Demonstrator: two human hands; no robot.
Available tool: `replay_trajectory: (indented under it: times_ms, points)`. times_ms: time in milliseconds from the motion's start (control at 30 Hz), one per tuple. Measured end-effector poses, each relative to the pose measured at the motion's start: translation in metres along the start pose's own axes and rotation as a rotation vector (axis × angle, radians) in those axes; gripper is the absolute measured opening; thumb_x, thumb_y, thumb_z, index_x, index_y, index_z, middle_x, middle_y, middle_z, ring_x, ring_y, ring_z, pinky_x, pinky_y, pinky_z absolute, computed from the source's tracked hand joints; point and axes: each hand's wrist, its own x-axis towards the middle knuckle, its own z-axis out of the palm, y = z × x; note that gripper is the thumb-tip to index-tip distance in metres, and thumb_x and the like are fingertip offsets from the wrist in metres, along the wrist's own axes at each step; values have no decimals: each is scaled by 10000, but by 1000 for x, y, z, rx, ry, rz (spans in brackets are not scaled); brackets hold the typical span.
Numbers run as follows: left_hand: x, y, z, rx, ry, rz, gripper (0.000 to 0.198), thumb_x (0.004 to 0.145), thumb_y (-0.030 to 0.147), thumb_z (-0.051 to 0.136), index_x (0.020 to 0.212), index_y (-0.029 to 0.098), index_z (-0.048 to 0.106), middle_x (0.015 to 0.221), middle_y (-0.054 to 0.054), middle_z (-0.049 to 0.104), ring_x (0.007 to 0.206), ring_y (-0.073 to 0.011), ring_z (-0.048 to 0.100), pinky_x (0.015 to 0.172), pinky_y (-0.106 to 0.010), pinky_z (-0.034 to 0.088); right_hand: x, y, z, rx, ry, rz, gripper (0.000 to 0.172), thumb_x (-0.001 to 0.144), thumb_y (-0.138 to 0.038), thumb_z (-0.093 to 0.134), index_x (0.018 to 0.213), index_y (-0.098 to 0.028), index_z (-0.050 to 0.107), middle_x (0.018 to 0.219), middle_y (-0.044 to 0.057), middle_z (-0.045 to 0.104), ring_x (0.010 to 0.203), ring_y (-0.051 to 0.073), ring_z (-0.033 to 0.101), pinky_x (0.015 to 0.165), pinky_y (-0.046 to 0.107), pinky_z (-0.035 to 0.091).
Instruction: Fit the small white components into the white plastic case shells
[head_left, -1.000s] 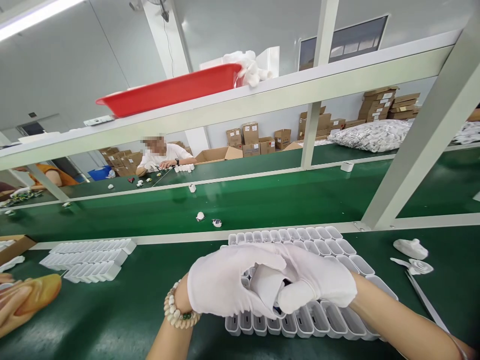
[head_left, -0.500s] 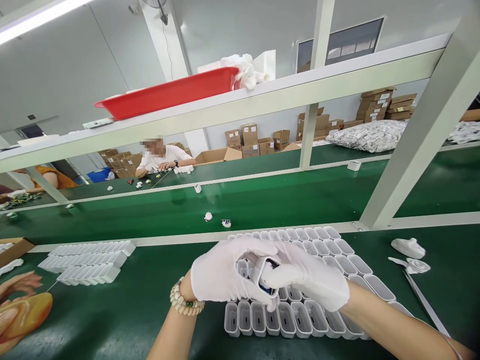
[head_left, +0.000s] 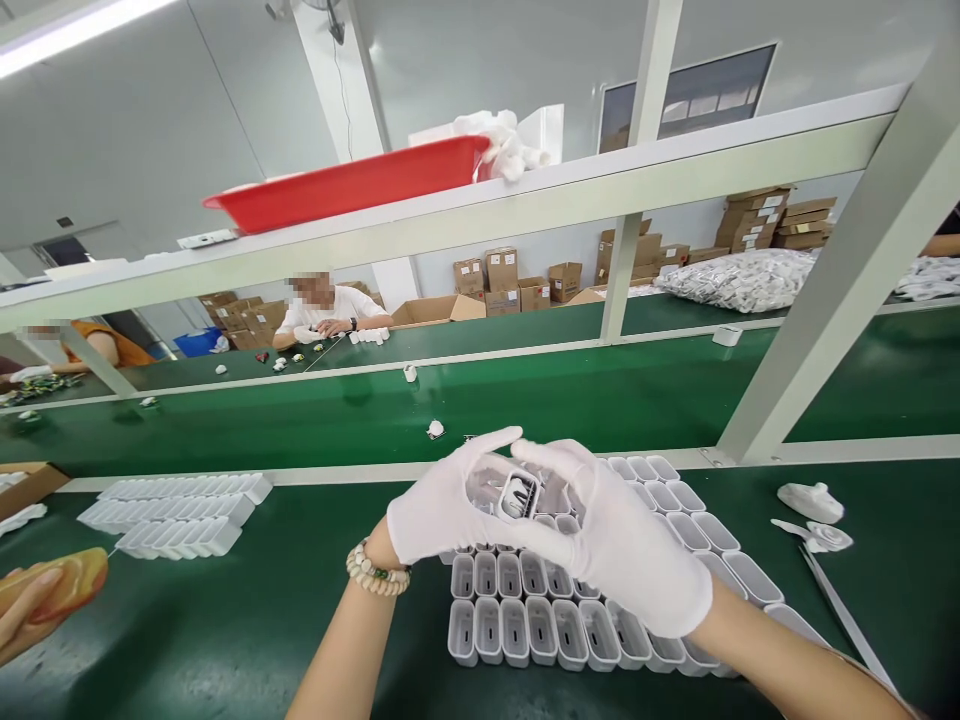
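Observation:
Between my two white-gloved hands is a small white plastic case (head_left: pixel 519 496), its open end facing me. A white and dark part shows inside it. My left hand (head_left: pixel 457 510) curls around the case, thumb above and fingers below. From the other side my right hand (head_left: pixel 626 530) closes in on the case, its fingers partly hidden behind it. Below and behind them stand rows of empty white cases (head_left: pixel 517 630), open side up, each with a slot in its floor.
A green conveyor belt (head_left: pixel 360 420) carries a few small white parts. Left stand more white cases (head_left: pixel 180 515), and another person's hand holds a yellow-orange object (head_left: pixel 71 590). Tweezers (head_left: pixel 847 615) and crumpled white pieces (head_left: pixel 810 502) lie right. A red tray (head_left: pixel 352 185) sits on the overhead shelf.
My right thumb has come out of the case's opening. Both hands have risen slightly, and the case has turned and shifted up. The other person's second hand has left view at the left.

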Motion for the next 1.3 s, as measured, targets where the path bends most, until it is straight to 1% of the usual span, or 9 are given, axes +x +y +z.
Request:
replay_trajectory:
  times_ms: [133, 300, 533, 633, 800, 900, 1033, 1167, 1300]
  points:
    - [5, -18, -3, -206, -17, 33, 1159, 528, 344, 945, 1504, 228, 331, 1243, -157, 634, 1105, -293, 636, 915, -412, 535, 1, -7, 8, -72, -9, -79, 459, 806, -447, 697, 1236, -306, 617, 1040, 52, 526, 687, 164, 595, 711, 409, 564]
    - [8, -25, -9, -105, -64, 100, 1105, 623, 293, 906, 1528, 185, 281, 1173, -148, 680, 1193, -285, 593, 1010, -410, 482, 10, -11, 7, -96, 29, -55, 286, 816, -402, 670, 1062, -257, 683, 953, 37, 514, 692, 165, 598, 691, 380, 565]
    - [19, -36, -10, 37, -94, 177, 1091, 680, 225, 842, 1556, 211, 192, 1469, -166, 474, 1294, -288, 522, 1091, -426, 435, 22, 3, 11, -218, 90, -171, 278, 784, -253, 632, 1057, -235, 684, 1003, 57, 640, 840, 210, 661, 771, 370, 556]
    - [20, -36, -27, 361, 25, 46, 956, 770, 231, 748, 1551, 250, 198, 1449, -126, 502, 1188, -226, 606, 1014, -358, 506, 49, 24, 8, -347, 54, -104, 261, 806, -254, 628, 1058, -220, 685, 988, 41, 687, 851, 201, 677, 776, 333, 556]
    - [10, -42, -71, 863, 280, -370, 322, 802, 213, 630, 1120, 207, 681, 1326, -135, 596, 1115, -309, 640, 925, -414, 531, 111, 90, -6, -561, 15, 70, 225, 850, -158, 640, 1070, -116, 651, 1029, 87, 680, 813, 154, 666, 801, 303, 543]
    - [6, -54, -83, 930, 215, -478, 241, 691, 149, 677, 916, 221, 727, 1112, -100, 703, 981, -315, 690, 828, -402, 551, 129, 133, -15, -707, -14, 162, 198, 932, -290, 615, 1072, -153, 639, 1089, 78, 662, 877, 169, 651, 792, 353, 552]
    - [11, -64, -81, 944, 74, -489, 337, 643, 215, 743, 972, 288, 728, 1003, -37, 733, 833, -262, 711, 702, -332, 563, 134, 171, -25, -871, -76, 204, 243, 954, -336, 590, 1131, -174, 629, 1148, 79, 648, 945, 188, 648, 823, 377, 554]
    - [17, -68, -78, 913, 8, -479, 349, 688, 318, 771, 1031, 294, 712, 987, -37, 726, 820, -256, 704, 696, -337, 563, 140, 184, -30, -994, -196, 118, 336, 939, -327, 610, 1238, -177, 583, 1241, 96, 609, 1051, 235, 624, 896, 456, 528]
    - [20, -74, -78, 856, 7, -490, 304, 889, 364, 653, 1153, 213, 635, 1121, -74, 665, 929, -209, 666, 802, -375, 566, 147, 184, -21, -1003, -419, -82, 429, 918, -270, 633, 1329, -195, 534, 1293, 103, 587, 1030, 231, 629, 904, 447, 514]
